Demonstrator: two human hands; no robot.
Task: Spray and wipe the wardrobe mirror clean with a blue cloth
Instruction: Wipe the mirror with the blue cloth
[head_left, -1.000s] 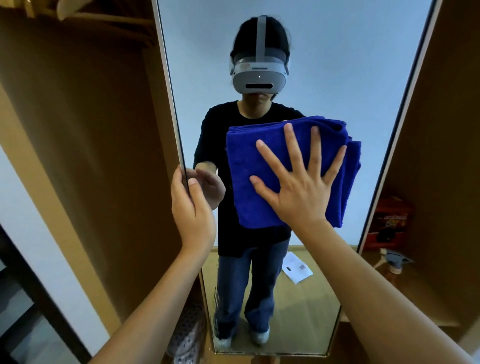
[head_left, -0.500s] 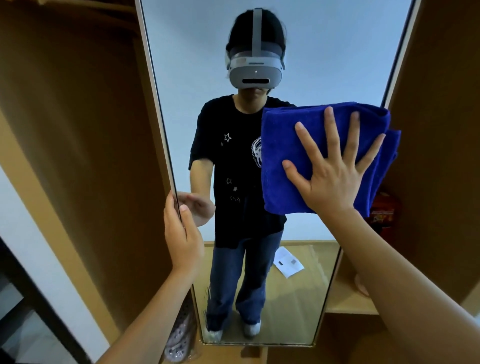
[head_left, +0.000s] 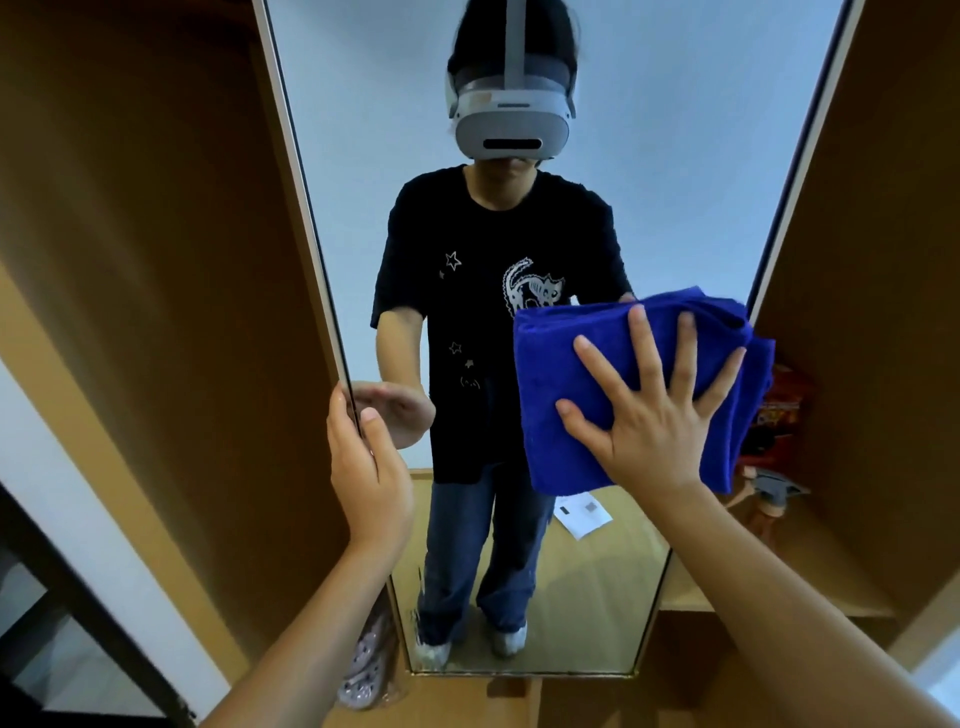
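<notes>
Right hand (head_left: 655, 421) presses blue cloth (head_left: 566, 395) flat against wardrobe mirror (head_left: 649, 156); left hand (head_left: 369, 467) grips its edge.

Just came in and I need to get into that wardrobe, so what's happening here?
A person is wiping the wardrobe mirror. The right hand presses a folded blue cloth flat against the glass near the mirror's right edge, fingers spread. The left hand grips the mirror's left edge to steady it. A spray bottle stands on the shelf to the right, untouched.
</notes>
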